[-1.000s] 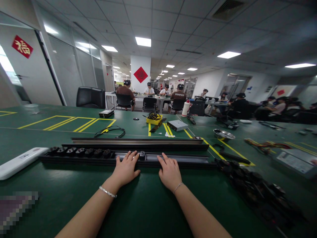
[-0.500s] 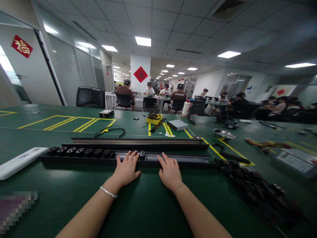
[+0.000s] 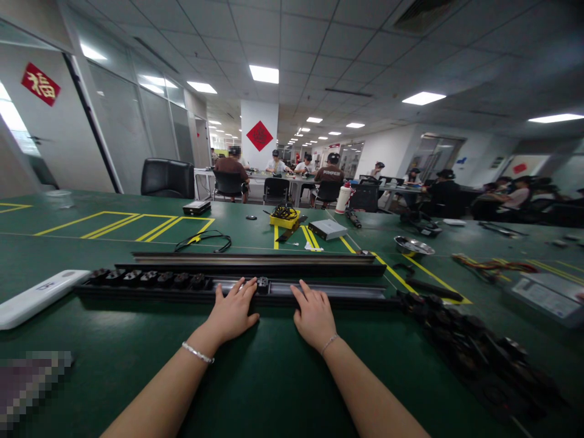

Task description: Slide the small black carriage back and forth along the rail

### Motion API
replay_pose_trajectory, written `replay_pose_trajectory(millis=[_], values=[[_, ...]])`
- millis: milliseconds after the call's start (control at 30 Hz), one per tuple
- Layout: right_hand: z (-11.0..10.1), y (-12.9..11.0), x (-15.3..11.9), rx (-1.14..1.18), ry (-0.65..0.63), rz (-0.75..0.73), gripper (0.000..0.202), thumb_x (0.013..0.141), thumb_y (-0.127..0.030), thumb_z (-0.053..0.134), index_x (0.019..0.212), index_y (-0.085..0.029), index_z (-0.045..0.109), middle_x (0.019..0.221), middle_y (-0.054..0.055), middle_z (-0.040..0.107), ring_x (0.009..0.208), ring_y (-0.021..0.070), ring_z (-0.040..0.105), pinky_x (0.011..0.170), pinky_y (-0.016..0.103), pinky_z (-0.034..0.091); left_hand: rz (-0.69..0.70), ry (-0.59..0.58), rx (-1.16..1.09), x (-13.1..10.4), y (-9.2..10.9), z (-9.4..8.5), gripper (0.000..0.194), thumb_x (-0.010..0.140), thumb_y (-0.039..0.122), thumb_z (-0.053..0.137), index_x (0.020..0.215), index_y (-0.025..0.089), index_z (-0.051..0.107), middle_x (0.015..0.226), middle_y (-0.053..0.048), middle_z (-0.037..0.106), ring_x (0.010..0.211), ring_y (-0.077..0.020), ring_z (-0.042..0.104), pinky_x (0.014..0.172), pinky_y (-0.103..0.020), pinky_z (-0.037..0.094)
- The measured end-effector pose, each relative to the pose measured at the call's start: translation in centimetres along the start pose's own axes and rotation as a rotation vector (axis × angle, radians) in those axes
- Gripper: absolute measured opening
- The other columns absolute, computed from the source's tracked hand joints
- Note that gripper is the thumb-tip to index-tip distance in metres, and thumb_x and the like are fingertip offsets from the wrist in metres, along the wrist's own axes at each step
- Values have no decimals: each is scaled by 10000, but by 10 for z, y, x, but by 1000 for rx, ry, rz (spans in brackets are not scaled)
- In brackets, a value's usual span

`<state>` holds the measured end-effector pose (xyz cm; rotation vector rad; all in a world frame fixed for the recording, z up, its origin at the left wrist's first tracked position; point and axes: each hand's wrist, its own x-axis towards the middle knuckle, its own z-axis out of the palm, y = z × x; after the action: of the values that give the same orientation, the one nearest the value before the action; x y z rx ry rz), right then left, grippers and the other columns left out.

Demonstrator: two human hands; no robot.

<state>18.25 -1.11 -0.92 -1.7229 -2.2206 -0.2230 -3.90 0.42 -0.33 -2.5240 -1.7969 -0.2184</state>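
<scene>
A long black track (image 3: 150,297) with a grey inner channel lies across the green table in front of me. Several small black socket-like blocks (image 3: 165,280) sit in a row in its left part. One more such block (image 3: 263,285) stands alone near the middle. My left hand (image 3: 232,311) rests over the track with fingers spread, their tips just left of that lone block. To the right of it, my right hand (image 3: 314,315) lies on the track with its index finger stretched out along the channel. Neither hand grasps anything.
Behind the track lies a second long black strip (image 3: 255,260). A heap of black parts (image 3: 474,340) spreads on the right, near a metal bowl (image 3: 413,245) and a grey box (image 3: 547,298). A white oblong case (image 3: 41,298) lies left. People sit at far tables.
Both hands stay practically where they were on the track. The view has shifted very slightly; nothing was picked up or let go.
</scene>
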Motion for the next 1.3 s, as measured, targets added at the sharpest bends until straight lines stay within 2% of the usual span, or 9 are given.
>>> replay_pose_trajectory(millis=[133, 333, 500, 700, 1300], values=[[-3, -1, 0, -1, -11, 1, 552, 757, -219, 448, 1305, -278, 405, 1395, 38, 353, 1121, 203, 410, 975, 364, 199, 21, 23, 5, -1, 0, -1, 670, 731, 403, 463, 1347, 226, 270, 1455, -73, 238, 1342, -274, 150, 1014, -638, 49], [-2, -1, 0, 19, -3, 2, 553, 752, -209, 443, 1299, -282, 414, 1389, 32, 364, 1111, 198, 416, 963, 356, 210, 76, 84, 33, 1, 2, 4, 660, 721, 376, 473, 1324, 161, 313, 1436, -92, 285, 1337, -234, 186, 1073, -479, 130], [-1, -1, 0, 11, 4, 1, 551, 752, -207, 443, 1299, -275, 414, 1387, 42, 364, 1114, 200, 410, 965, 362, 202, 73, 121, 51, 1, 5, 5, 641, 725, 373, 476, 1307, 142, 338, 1423, -109, 308, 1326, -237, 219, 1074, -421, 155], [-2, -1, 0, -8, -1, -5, 541, 760, -215, 439, 1297, -280, 410, 1389, 37, 361, 1107, 193, 413, 962, 354, 204, 81, 131, 31, 1, 3, 4, 627, 729, 371, 471, 1303, 151, 348, 1417, -101, 324, 1307, -225, 262, 1050, -391, 204], [-1, 0, 0, -4, 12, -10, 531, 764, -221, 441, 1291, -280, 416, 1386, 39, 363, 1108, 192, 412, 962, 351, 209, 59, 126, 27, 1, 5, 2, 587, 737, 347, 458, 1291, 177, 369, 1418, -81, 329, 1297, -214, 290, 1025, -370, 238]])
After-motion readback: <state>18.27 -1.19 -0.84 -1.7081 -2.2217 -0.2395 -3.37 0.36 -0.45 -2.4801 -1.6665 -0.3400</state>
